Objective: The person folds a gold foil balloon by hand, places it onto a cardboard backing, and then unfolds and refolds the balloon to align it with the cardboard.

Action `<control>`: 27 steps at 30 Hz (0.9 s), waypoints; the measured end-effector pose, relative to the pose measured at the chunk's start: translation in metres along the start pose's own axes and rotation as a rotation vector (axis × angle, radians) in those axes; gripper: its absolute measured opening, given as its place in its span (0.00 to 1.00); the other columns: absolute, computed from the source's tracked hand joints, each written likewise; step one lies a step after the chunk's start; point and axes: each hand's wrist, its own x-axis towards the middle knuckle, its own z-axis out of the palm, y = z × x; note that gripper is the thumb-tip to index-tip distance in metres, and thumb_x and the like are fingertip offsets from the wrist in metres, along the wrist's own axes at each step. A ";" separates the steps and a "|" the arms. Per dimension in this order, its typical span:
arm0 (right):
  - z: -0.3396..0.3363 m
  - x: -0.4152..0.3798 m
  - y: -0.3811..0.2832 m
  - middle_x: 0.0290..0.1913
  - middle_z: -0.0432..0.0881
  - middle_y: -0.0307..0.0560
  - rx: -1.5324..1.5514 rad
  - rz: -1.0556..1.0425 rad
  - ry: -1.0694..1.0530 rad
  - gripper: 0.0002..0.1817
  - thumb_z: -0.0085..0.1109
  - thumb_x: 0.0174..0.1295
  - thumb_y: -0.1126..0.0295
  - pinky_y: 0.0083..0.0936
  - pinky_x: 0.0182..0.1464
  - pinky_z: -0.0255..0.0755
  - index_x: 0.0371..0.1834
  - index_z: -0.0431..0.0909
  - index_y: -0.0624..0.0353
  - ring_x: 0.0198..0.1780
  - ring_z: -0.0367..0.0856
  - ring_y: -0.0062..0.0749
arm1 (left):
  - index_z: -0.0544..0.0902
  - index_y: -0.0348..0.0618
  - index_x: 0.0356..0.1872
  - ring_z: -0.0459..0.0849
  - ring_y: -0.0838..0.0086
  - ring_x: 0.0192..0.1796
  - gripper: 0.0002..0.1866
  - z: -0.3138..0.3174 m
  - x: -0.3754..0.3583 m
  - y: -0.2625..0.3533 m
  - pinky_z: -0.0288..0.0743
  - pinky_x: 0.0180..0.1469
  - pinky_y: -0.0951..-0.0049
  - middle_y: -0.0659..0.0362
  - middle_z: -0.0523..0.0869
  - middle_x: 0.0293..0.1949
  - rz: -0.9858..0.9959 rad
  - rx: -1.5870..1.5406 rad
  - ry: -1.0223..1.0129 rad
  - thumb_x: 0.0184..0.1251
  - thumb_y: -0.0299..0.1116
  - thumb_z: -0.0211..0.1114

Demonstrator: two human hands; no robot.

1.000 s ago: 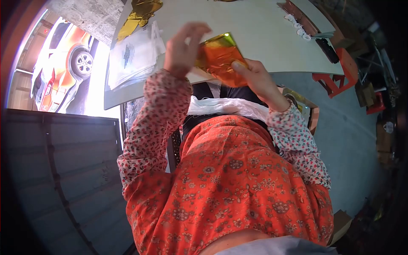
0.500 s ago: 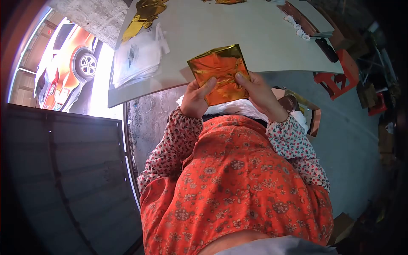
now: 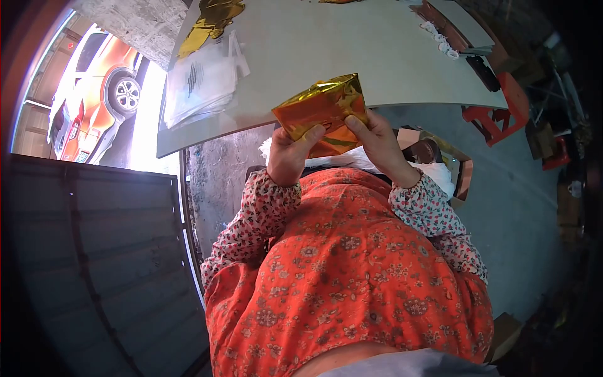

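Note:
A shiny gold foil packet [image 3: 320, 110] is held up between both hands, just in front of the table's near edge. My left hand [image 3: 291, 152] grips its lower left side, thumb on the near face and fingers behind. At the lower right side, my right hand [image 3: 381, 141] pinches it the same way. The packet's top edge is tilted, higher at the right, and its surface is creased. What is inside, if anything, is hidden. Behind it, the pale table [image 3: 295, 44] carries more gold foil [image 3: 212, 22] at its far left.
Clear plastic bags [image 3: 201, 85] lie stacked on the table's left side. A black object [image 3: 482, 74] and white loops [image 3: 443, 43] lie at its right. A red stool [image 3: 502, 113] stands beyond the right corner, an open cardboard box [image 3: 463, 173] below. A dark metal panel [image 3: 107, 257] is at left.
The foil packet has tipped, its upper part bending toward me, so its face looks shorter and less orange. Both hands still hold it, and the left has shifted slightly lower.

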 end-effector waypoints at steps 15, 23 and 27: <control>-0.015 -0.001 -0.011 0.50 0.80 0.42 -0.190 -0.415 0.125 0.13 0.66 0.66 0.76 0.21 0.56 0.74 0.52 0.79 0.64 0.54 0.78 0.23 | 0.85 0.34 0.52 0.90 0.72 0.46 0.14 0.001 -0.011 0.037 0.83 0.50 0.74 0.54 0.92 0.44 0.566 0.956 -0.037 0.67 0.17 0.64; 0.004 0.002 -0.102 0.44 0.83 0.44 -0.883 -0.890 -0.027 0.11 0.69 0.59 0.75 0.34 0.53 0.75 0.45 0.85 0.56 0.51 0.81 0.40 | 0.84 0.33 0.52 0.86 0.78 0.46 0.11 -0.001 -0.009 0.028 0.80 0.50 0.75 0.59 0.90 0.44 0.317 0.654 -0.005 0.72 0.21 0.64; 0.006 0.018 -0.123 0.35 0.85 0.40 -0.985 -0.783 -0.209 0.07 0.68 0.59 0.77 0.31 0.50 0.75 0.40 0.86 0.60 0.46 0.82 0.37 | 0.84 0.31 0.52 0.86 0.79 0.46 0.11 0.001 -0.015 0.031 0.81 0.51 0.75 0.58 0.90 0.44 0.105 0.616 -0.021 0.73 0.23 0.63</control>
